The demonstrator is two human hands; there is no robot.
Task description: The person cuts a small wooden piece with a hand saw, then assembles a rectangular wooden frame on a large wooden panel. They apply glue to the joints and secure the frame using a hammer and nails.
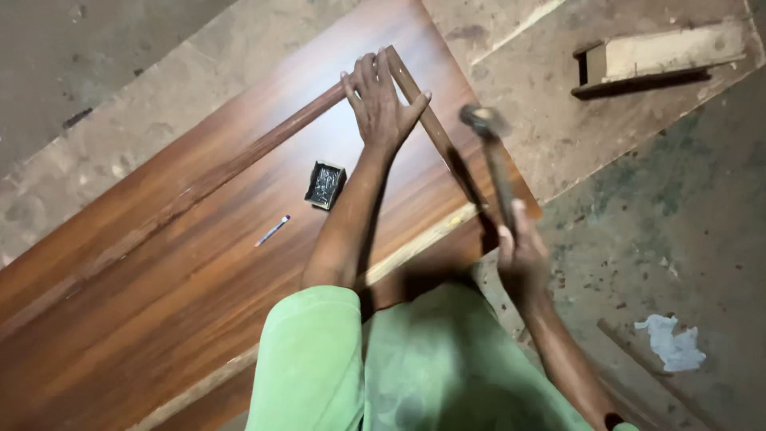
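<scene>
My left hand (381, 104) presses flat, fingers spread, on the corner where two thin wooden moulding strips (239, 160) meet on a large brown wood-grain panel (159, 271). My right hand (520, 249) grips the handle of a hammer (488, 140), whose metal head is raised and blurred just right of the short strip (435, 132). A small black box of nails (325, 184) lies on the panel near my left forearm. A pen (272, 231) lies left of the box.
The panel rests on a dusty, worn workbench (574, 136). A wooden block with a slot (658, 56) sits at the top right. Crumpled white paper (670, 343) lies on the dirty floor at right. My green shirt fills the bottom centre.
</scene>
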